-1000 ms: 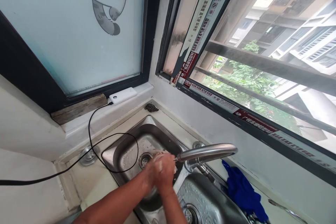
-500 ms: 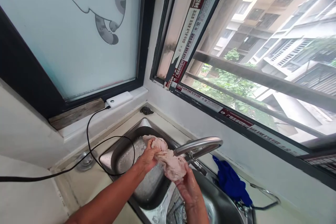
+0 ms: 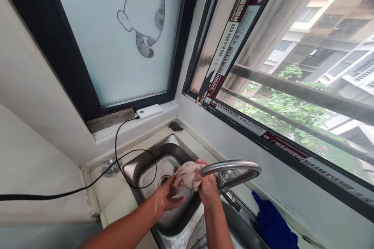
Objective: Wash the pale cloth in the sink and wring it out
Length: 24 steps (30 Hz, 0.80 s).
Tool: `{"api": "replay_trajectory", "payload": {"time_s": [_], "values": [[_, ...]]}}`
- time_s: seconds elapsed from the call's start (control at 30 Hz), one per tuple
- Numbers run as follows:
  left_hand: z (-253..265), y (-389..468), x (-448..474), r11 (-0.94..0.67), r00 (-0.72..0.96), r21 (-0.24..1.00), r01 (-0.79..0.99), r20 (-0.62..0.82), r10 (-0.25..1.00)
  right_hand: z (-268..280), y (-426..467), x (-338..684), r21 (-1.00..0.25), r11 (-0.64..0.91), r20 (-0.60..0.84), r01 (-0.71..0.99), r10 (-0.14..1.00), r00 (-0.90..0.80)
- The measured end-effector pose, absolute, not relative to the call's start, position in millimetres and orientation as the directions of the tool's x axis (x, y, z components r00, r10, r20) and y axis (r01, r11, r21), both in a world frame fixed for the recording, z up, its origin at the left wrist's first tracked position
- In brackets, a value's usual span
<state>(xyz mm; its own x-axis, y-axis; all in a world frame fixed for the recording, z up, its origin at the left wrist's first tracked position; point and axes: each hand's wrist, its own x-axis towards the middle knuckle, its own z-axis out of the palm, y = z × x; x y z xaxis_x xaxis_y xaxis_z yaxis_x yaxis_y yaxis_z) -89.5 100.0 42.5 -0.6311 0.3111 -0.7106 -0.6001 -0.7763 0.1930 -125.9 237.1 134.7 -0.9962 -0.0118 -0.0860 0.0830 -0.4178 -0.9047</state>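
Both hands hold a wet pale pink rag (image 3: 186,177) above the left basin of a steel sink (image 3: 140,169). My left hand (image 3: 165,198) grips the rag from below on its left side. My right hand (image 3: 208,188) clasps the rag's right side, just under the spout of a curved steel faucet (image 3: 233,165). The rag is bunched between the two hands. I cannot tell whether water is running.
A black cable (image 3: 117,155) loops over the sink's left rim up to a white power bank (image 3: 149,111) on the window sill. A blue cloth (image 3: 273,225) lies right of the faucet. A small dark object (image 3: 175,126) sits in the counter corner. A round metal cap (image 3: 109,166) lies left of the sink.
The rag was stretched between the hands half a second ago; now the hands have come together and bunched it under the spout. The view has tilted and shifted.
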Motion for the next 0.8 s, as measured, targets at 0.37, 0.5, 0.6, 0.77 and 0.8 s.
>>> {"api": "replay_trajectory", "payload": {"time_s": [0.37, 0.5, 0.6, 0.77, 0.8], "values": [[71.7, 124.8, -128.7, -0.787, -0.691, 0.099, -0.609, -0.553, 0.466, 88.8, 290.3, -91.7, -0.853, -0.486, -0.204, 0.192, -0.027, -0.979], [82.7, 125.9, -139.9, -0.774, -0.695, 0.119, -0.622, -0.54, 0.475, 61.8, 289.6, -79.9, -0.9, -0.358, -0.258, 0.248, -0.021, -0.966], [103.3, 121.7, -145.0, -0.761, -0.713, 0.134, -0.635, -0.482, 0.51, 55.7, 272.9, -71.5, -0.867, -0.426, -0.219, 0.259, -0.141, -0.965], [118.3, 104.6, -158.5, -0.683, -0.735, 0.296, -0.667, -0.41, 0.54, 56.0, 259.9, -70.3, -0.798, -0.511, -0.262, 0.32, -0.184, -0.947], [115.4, 100.9, -161.2, -0.685, -0.745, 0.319, -0.655, -0.422, 0.516, 56.5, 262.6, -72.5, -0.792, -0.515, -0.282, 0.328, -0.167, -0.945]]}}
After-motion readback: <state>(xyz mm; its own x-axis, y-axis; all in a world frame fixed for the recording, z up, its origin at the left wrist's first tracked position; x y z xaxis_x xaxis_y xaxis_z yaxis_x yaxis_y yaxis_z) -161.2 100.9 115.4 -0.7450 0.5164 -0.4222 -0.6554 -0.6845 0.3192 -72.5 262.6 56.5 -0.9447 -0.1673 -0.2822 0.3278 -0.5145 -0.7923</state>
